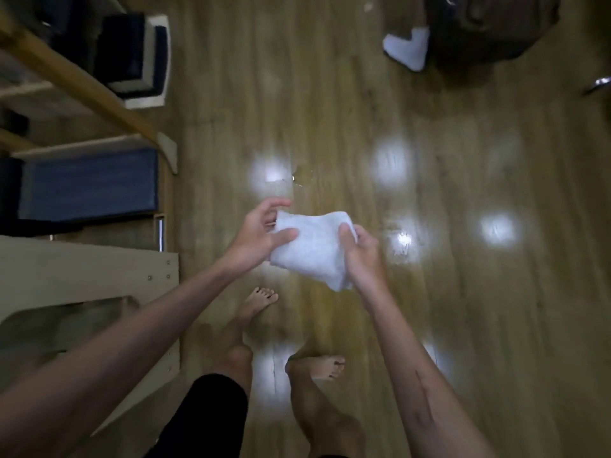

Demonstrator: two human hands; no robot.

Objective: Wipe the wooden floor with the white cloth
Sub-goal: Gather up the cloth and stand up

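— White terry, folded thick: that is the white cloth (pixel 312 247), held in the air above the wooden floor (pixel 463 292), not touching the boards.

— Who has it?

— Both hands. The left hand (pixel 261 238) takes the cloth's left end, thumb laid across the top face, fingers curled around the far edge, fairly spread. The right hand (pixel 362 251) pinches the right end, thumb pressed down on top, the other fingers tucked underneath where I cannot see them. The cloth's lower corner hangs just beside the right wrist.

— And the floor under it?

— Tan planks with bright patches of reflected light. A small clear puddle (pixel 302 176) sits beyond the cloth, near the left fingertips in the picture yet well below them. More wet glints (pixel 404 242) show to the right of the right hand.

— Where does the person stand?

— Barefoot, left foot (pixel 259 300) ahead, right foot (pixel 322 366) behind it, both below the cloth in the frame. Black shorts (pixel 211 411) cover the left thigh.

— Anything along the edges?

— A pale wooden shelf unit (pixel 99 272) runs down the left side, holding dark blue boxes (pixel 89 183). At the far right corner lies a dark brown bag (pixel 489 31) with something white (pixel 408 47) against it; too blurred to name.
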